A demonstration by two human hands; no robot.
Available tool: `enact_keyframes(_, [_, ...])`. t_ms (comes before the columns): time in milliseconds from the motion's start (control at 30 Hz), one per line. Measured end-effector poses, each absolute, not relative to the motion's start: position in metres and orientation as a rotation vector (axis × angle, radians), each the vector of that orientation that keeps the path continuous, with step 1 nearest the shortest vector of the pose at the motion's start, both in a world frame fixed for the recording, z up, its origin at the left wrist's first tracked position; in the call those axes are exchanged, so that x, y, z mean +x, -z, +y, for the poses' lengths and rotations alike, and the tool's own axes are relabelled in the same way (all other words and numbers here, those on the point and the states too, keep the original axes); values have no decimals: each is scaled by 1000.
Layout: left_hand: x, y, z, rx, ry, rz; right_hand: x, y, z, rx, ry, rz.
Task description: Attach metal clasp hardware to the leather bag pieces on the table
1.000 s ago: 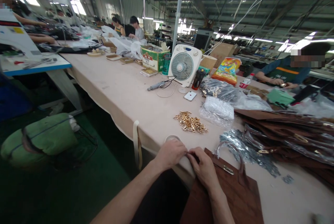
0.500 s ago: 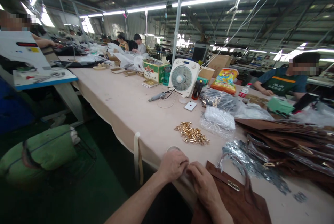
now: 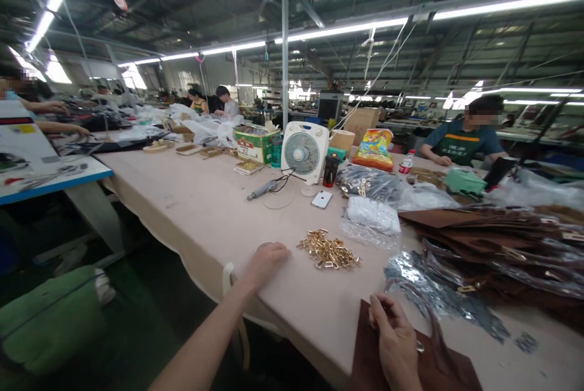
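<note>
My right hand (image 3: pixel 396 342) rests on a brown leather bag (image 3: pixel 444 370) at the near table edge. Its fingers are pinched together at the bag's top edge, beside the bag handle (image 3: pixel 413 286) wrapped in silvery film. My left hand (image 3: pixel 267 259) lies knuckles-up on the beige table (image 3: pixel 205 208), apart from the right hand. Its fingers are curled down and hide whatever is under them. A small pile of gold metal fittings (image 3: pixel 329 251) lies just right of the left hand.
A white fan (image 3: pixel 304 152), a phone (image 3: pixel 322 199), a corded hand tool (image 3: pixel 261 190) and clear plastic bags (image 3: pixel 371 216) sit farther back. Stacked brown bags (image 3: pixel 502 239) fill the right. A co-worker (image 3: pixel 460 138) sits opposite. A green bundle (image 3: pixel 50 318) lies on the floor.
My left hand has left the right hand and moved left and away onto the table near the gold fittings. The right hand stays on the brown bag. The view has tilted up.
</note>
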State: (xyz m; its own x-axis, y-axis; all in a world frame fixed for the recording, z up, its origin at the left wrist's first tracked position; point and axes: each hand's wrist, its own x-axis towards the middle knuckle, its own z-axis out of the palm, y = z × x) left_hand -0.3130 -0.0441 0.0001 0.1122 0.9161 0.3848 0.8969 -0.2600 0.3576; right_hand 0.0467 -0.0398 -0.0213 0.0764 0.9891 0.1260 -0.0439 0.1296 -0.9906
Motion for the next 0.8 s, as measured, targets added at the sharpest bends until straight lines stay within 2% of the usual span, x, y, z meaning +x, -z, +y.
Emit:
enact_keyframes(333, [-301,6,-44,2279,-1032,2127,47,18,-41,-1102,-1087,-1209])
enact_keyframes(600, [-244,-11,-18,2376,-1304,1780,46,18,-41,-1056,-1122,-1172])
enact_keyframes(800, [-186,-20,31,2260,-1132,1810,51,24,-37,-1063,-1118,-1151])
